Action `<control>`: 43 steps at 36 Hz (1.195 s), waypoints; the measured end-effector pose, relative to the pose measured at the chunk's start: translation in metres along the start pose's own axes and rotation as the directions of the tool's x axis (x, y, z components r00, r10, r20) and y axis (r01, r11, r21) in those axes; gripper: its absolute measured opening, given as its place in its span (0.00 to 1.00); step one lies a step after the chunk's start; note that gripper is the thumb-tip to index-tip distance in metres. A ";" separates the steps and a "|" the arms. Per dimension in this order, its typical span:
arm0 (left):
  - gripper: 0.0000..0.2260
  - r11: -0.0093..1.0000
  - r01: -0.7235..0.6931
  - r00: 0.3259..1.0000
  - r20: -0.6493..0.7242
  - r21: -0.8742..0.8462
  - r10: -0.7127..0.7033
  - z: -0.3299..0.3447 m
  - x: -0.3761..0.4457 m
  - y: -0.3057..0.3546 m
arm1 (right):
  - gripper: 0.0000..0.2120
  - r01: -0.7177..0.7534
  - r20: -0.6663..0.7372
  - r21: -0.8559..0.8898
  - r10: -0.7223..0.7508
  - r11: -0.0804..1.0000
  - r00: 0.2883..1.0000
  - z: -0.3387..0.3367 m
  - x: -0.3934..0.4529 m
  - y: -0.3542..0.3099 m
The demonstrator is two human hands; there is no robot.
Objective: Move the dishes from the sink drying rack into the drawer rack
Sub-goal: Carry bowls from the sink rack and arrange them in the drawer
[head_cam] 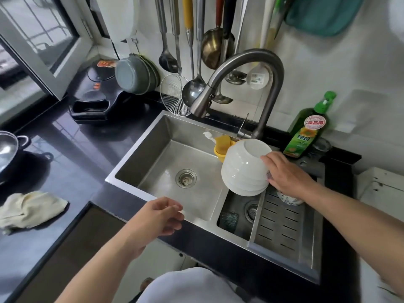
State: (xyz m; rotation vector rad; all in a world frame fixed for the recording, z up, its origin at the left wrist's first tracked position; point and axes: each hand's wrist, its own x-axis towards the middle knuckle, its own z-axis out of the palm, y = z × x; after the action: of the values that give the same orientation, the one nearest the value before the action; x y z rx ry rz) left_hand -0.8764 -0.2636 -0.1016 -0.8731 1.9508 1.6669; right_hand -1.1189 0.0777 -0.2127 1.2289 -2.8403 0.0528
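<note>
With our right hand (288, 173) we grip a stack of white bowls (244, 167), glossy, nested upside down and tilted, held above the slotted steel drying rack (282, 224) beside the sink (153, 147). Our left hand (157, 217) hovers loosely curled, holding nothing.

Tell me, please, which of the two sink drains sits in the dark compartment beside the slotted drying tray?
The smaller drain, just left of the slotted drying tray. The other drain lies in the floor of the big, bright steel basin.
</note>
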 end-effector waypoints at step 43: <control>0.32 0.395 -0.182 0.974 -0.222 -0.900 -0.056 0.021 0.010 -0.040 | 0.37 -0.358 0.049 0.422 0.374 0.833 0.926 -0.005 -0.009 -0.120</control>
State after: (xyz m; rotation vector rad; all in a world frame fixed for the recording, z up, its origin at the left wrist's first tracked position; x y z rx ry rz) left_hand -0.8574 -0.2481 -0.1404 -1.3934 0.9631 2.8685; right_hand -1.0248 0.0022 -0.2065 0.6792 -3.0845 0.7357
